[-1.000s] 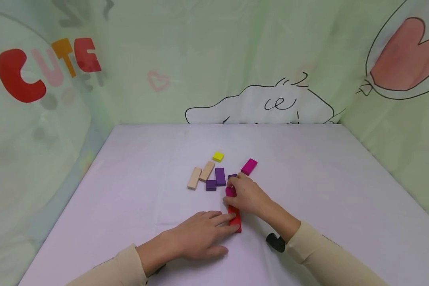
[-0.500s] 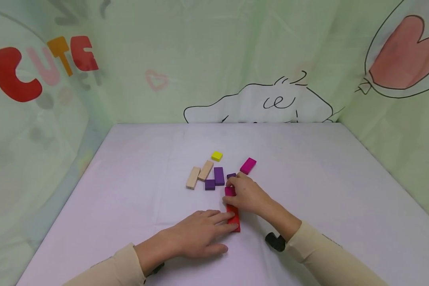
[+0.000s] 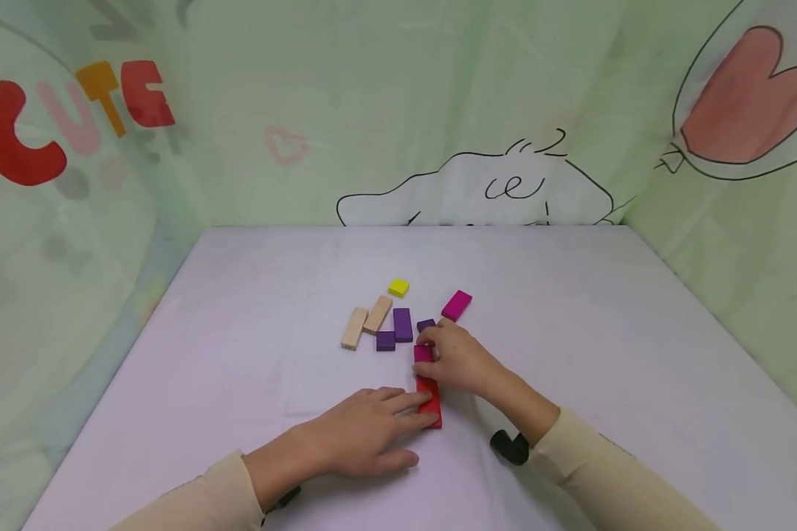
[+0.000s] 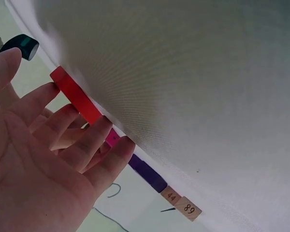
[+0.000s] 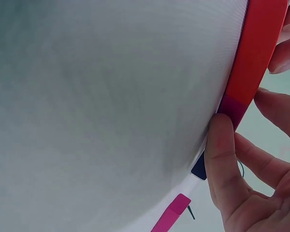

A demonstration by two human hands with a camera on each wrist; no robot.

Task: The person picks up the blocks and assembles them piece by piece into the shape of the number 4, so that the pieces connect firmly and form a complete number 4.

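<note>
A red block lies lengthwise on the white table, and a magenta block sits end to end with its far end. My left hand reaches in from the left with fingers extended, two fingertips resting on the red block. In the left wrist view those fingers spread along the side of the red block. My right hand pinches the magenta block between thumb and fingers. The right wrist view has the magenta block partly hidden by a fingertip, tight against the red block.
Beyond the hands lie a small purple block, a longer purple block, another small purple piece, two plain wooden blocks, a yellow block and a second magenta block. A printed cloth wall stands behind the table.
The head view has shifted slightly, so the scene sits a little further left and higher. Both hands keep their places on the red and magenta blocks.
</note>
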